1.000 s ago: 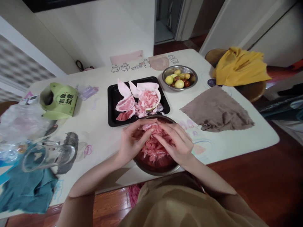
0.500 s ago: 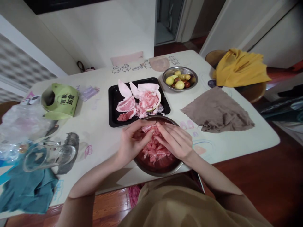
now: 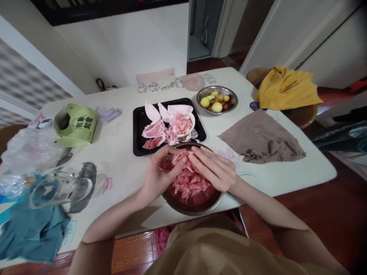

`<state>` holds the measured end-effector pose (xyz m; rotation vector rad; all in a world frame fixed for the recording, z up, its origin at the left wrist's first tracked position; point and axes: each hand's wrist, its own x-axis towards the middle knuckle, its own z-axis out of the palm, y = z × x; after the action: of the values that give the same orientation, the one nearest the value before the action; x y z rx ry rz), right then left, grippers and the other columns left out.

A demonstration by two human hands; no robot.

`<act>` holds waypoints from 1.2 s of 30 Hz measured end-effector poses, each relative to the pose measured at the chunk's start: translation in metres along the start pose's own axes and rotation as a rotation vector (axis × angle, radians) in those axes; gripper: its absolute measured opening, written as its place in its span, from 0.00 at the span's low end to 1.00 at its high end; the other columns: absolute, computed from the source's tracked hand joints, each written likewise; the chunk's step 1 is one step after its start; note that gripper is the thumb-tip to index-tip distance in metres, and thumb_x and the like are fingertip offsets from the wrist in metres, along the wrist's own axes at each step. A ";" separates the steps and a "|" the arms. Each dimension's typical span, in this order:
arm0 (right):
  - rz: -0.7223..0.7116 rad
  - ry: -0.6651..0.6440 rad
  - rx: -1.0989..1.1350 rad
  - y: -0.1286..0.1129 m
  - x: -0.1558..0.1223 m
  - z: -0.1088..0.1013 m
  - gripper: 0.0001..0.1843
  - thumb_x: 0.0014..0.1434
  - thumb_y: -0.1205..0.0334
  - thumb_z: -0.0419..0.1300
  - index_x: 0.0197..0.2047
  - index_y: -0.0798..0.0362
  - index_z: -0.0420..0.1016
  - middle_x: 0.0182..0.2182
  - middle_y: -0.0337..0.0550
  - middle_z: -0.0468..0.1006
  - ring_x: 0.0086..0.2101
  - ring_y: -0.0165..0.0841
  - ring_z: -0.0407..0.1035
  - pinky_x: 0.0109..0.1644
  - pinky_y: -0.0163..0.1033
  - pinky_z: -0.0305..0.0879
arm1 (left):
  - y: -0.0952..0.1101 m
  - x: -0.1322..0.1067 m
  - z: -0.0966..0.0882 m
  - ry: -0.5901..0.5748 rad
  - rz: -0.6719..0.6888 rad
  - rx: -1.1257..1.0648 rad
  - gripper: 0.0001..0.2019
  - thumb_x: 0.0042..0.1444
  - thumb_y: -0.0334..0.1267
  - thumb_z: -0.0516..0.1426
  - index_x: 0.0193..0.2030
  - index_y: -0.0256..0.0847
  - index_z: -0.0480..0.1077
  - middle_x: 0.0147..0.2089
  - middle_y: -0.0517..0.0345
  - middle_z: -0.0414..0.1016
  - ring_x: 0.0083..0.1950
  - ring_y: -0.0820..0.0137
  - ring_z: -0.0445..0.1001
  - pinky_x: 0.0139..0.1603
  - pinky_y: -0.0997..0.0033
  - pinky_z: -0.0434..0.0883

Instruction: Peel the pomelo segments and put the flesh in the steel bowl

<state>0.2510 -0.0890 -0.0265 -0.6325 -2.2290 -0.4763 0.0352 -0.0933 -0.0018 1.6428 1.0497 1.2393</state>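
Note:
My left hand [image 3: 159, 171] and my right hand [image 3: 215, 169] meet above a metal bowl [image 3: 189, 212]. Between their fingertips they grip a pink pomelo segment [image 3: 185, 157], partly hidden by the fingers. Pulled pieces of red pomelo flesh [image 3: 190, 185] lie in the bowl below. Just beyond it is a black tray [image 3: 138, 147] bearing white pomelo rind [image 3: 152, 111], two pomelo segments [image 3: 154, 130] with pale membrane, and a heap of pink membrane scraps [image 3: 180, 125] in a rind piece.
Behind the tray stands a metal bowl of small fruit [image 3: 217, 107]. A brown cloth [image 3: 263, 137] lies to the right. On the left are a green paper box [image 3: 83, 126], a clear glass jug [image 3: 60, 191] on its side, plastic bags [image 3: 31, 149] and a teal cloth [image 3: 37, 229].
My right hand has shifted slightly, its fingers now lying closer together across the pomelo segment. My left hand keeps its grip. The whole view has tilted up a little.

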 end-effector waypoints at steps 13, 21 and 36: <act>0.169 0.064 0.100 -0.010 0.000 0.008 0.23 0.66 0.72 0.62 0.63 0.54 0.74 0.59 0.52 0.79 0.61 0.43 0.73 0.64 0.47 0.76 | -0.010 0.001 0.005 0.021 -0.006 -0.019 0.07 0.61 0.39 0.65 0.42 0.40 0.74 0.40 0.55 0.78 0.41 0.70 0.78 0.41 0.73 0.77; 0.184 0.036 0.104 -0.010 -0.005 0.011 0.25 0.65 0.73 0.63 0.65 0.57 0.72 0.59 0.55 0.78 0.58 0.43 0.76 0.60 0.44 0.80 | -0.011 0.003 0.006 0.010 -0.059 -0.104 0.10 0.59 0.41 0.67 0.40 0.40 0.74 0.39 0.55 0.79 0.41 0.70 0.78 0.40 0.74 0.77; 0.244 0.090 0.155 -0.005 -0.007 0.019 0.33 0.66 0.72 0.61 0.72 0.54 0.62 0.57 0.54 0.80 0.55 0.40 0.79 0.58 0.44 0.81 | -0.017 0.006 0.003 -0.049 -0.126 -0.156 0.11 0.55 0.40 0.70 0.41 0.39 0.77 0.38 0.53 0.82 0.37 0.70 0.81 0.36 0.75 0.79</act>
<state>0.2415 -0.0859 -0.0445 -0.7719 -2.0466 -0.2027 0.0368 -0.0823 -0.0166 1.4593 0.9856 1.1621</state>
